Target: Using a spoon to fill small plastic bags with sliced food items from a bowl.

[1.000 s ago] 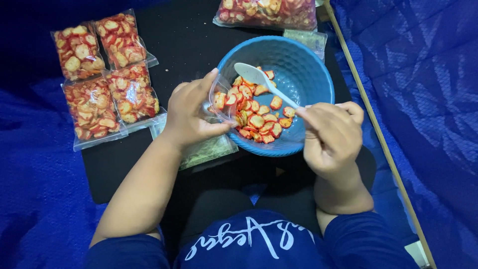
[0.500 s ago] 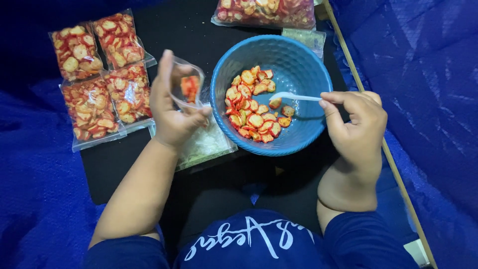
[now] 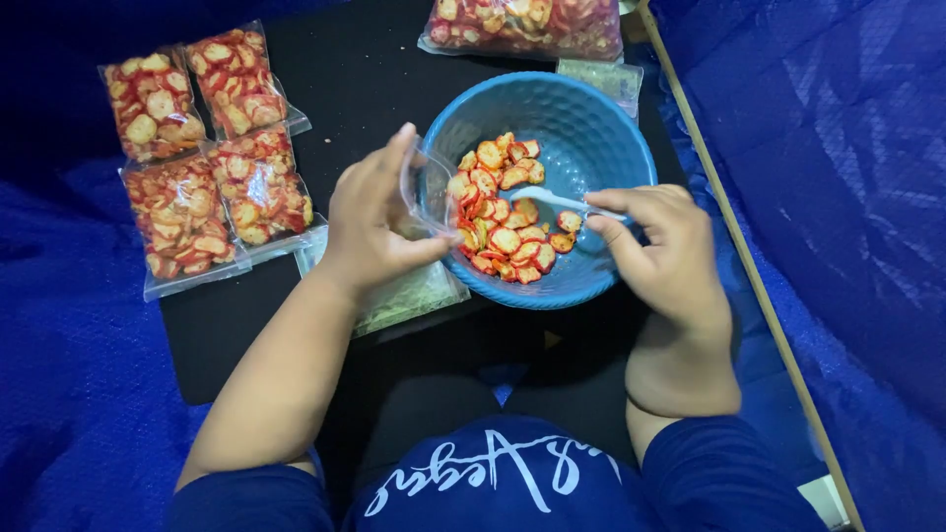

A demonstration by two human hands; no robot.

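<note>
Pinched between thumb and fingers, the left hand (image 3: 374,222) has a firm grip on a small clear plastic bag (image 3: 426,192), holding its open mouth against the near-left rim of the blue bowl (image 3: 601,128). The bag is tilted toward the bowl, and whether anything lies inside it cannot be told from this view. The right hand (image 3: 660,256) has a narrow grip on the handle of a white plastic spoon (image 3: 552,200), fingers curled around it just above the bowl's right side; the spoon's head lies low among the red-and-yellow chips (image 3: 503,212), which are heaped in the left half of the bowl, near the bag's mouth.

The bowl stands on a black worktop (image 3: 365,79). To the left, well apart from the bowl, four filled packets of the same chips (image 3: 202,148) lie flat in two rows, touching one another. Just beneath the left wrist a stack of empty clear bags (image 3: 409,296) rests on the worktop, partly hidden by the hand. At the far edge, beyond the bowl, a large bag of chips (image 3: 527,25) lies across the top, with another small clear packet (image 3: 606,77) just beside it. Blue cloth (image 3: 838,197) surrounds the worktop on both sides.
</note>
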